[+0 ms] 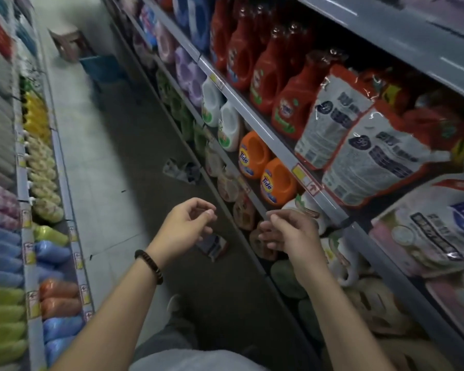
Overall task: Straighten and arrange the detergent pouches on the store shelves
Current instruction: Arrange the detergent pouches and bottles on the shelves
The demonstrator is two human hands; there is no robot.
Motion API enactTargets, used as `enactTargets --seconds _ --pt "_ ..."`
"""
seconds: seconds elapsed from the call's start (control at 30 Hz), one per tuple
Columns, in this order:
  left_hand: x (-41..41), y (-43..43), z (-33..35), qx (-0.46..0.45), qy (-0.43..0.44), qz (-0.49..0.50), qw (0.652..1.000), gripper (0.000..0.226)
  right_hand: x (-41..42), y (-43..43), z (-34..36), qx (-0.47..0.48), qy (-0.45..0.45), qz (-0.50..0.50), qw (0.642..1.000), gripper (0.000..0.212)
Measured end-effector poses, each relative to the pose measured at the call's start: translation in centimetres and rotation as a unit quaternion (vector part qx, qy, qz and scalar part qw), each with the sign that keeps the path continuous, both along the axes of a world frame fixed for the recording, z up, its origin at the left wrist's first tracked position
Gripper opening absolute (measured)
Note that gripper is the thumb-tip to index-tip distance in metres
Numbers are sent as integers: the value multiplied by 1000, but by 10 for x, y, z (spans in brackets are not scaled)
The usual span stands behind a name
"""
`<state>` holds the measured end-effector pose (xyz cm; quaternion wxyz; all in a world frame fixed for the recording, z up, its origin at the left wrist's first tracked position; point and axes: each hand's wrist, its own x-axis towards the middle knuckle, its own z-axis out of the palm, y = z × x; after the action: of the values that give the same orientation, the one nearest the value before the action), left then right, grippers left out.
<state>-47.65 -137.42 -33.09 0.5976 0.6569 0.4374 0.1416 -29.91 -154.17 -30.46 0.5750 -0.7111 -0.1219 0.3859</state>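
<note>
Both hands hang in the air with nothing in them: the left hand (188, 223), a beaded bracelet (149, 266) on its wrist, has its fingers loosely curled with thumb and forefinger close together, and the right hand (287, 231) is loosely curled as well, just short of the shelf rail (279, 145). The detergent pouches (330, 116) stand at the front edge of the right-hand shelf, well above the hands, grey printed sides facing the aisle. The farther one stands on end, roughly in line with the red bottles (265, 76) beside it; the nearer pouch (378, 162) slumps crookedly, overlapping it. A white pouch (439, 231) lies sloped on the shelf below. Two orange jugs (252, 153) sit under the rail, between hands and pouches. A small packet (212, 246) lies on the floor (97, 170).
</note>
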Motion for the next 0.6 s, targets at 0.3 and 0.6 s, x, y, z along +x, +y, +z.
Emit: enactTargets --seconds 0.3,0.6 --pt "-25 104 -51 -29 32 -6 999 13 -32 81 -34 -44 28 -38 998 14" --pt "-21 147 -106 -73 89 -22 993 12 -31 116 -91 -98 77 -59 990 13"
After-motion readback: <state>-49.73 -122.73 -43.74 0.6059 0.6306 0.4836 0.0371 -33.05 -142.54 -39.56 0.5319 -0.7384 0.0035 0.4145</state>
